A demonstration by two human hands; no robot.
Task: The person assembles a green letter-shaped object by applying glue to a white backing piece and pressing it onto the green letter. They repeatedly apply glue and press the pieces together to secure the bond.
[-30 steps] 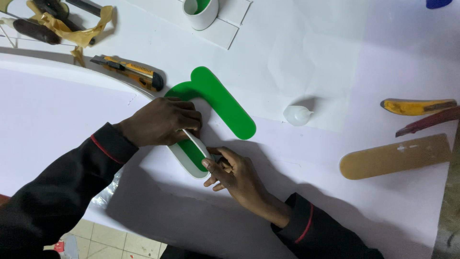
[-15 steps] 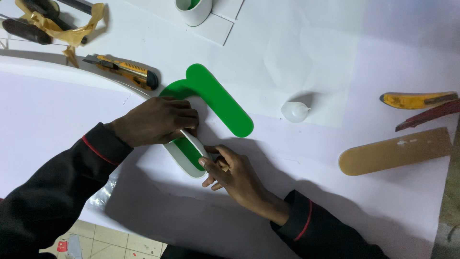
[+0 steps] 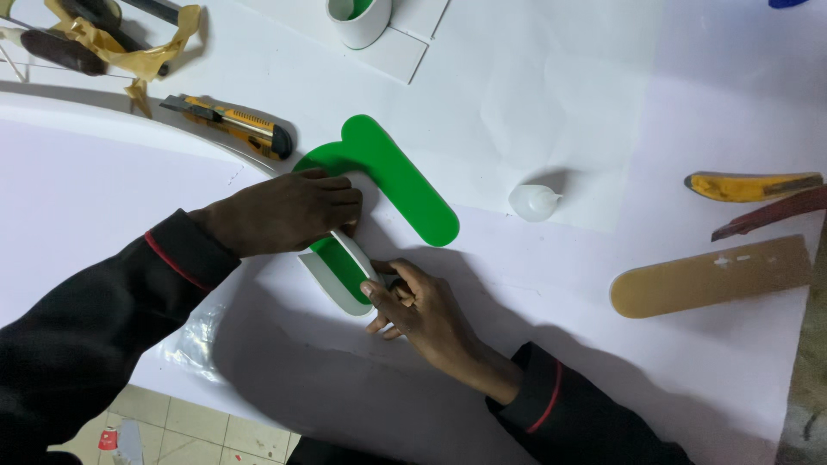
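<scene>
A flat green plastic shape (image 3: 392, 176) with rounded ends lies on the white table sheet (image 3: 534, 95). A white strip (image 3: 340, 275) stands on edge around its near end, forming a rim. My left hand (image 3: 289, 211) lies flat on the green shape, pressing it down with the fingers together. My right hand (image 3: 418, 306) pinches the white strip at the rim's right side between thumb and fingers.
A yellow utility knife (image 3: 233, 125) lies just left of the shape. A small white glue bottle (image 3: 532, 202) lies to the right. A tan rounded panel (image 3: 711, 275), a yellow-handled tool (image 3: 745, 185), a white and green curved piece (image 3: 357, 17) and crumpled tape (image 3: 112, 34) sit around.
The white strip has been brought closer around the green shape's end. My right hand has shifted a little along the rim, and my left hand has stayed pressing on the shape.
</scene>
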